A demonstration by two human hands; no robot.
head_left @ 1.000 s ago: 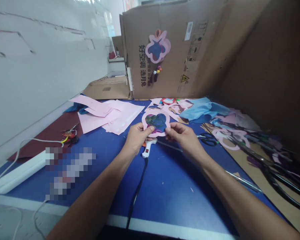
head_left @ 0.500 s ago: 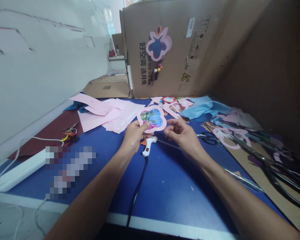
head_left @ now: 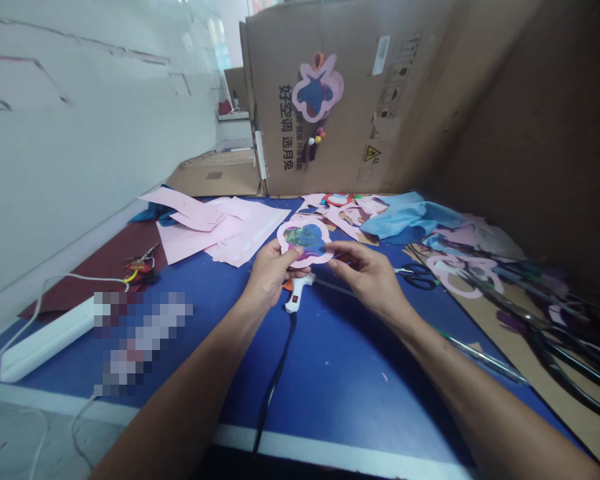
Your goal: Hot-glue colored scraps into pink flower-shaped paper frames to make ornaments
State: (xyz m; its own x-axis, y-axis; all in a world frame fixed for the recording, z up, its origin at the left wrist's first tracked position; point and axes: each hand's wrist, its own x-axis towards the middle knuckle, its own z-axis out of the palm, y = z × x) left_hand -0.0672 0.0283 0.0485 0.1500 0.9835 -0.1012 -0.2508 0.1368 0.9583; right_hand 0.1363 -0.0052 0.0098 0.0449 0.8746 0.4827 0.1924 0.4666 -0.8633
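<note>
My left hand pinches the lower left of a pink flower-shaped cutout, its thumb lying over the front. The cutout has a scalloped rim around a shiny blue, green and magenta patterned middle. At its right edge, the thumb and forefinger of my right hand close on the pink rim; the exact contact is partly hidden. Just below the cutout, a white hot glue gun lies on the blue tabletop, its black cord running toward me. A bit of orange shows beside the gun, partly covered by my left hand.
Pink sheets lie at the back left, and blue cloth at the back right. To the right are small scissors and large shears. A similar flower piece hangs on a cardboard box. A white power strip lies left.
My right hand's fingers have come in to the cutout's right rim, where a small gap showed before. The cutout has shifted slightly down and tilted in my left hand.
</note>
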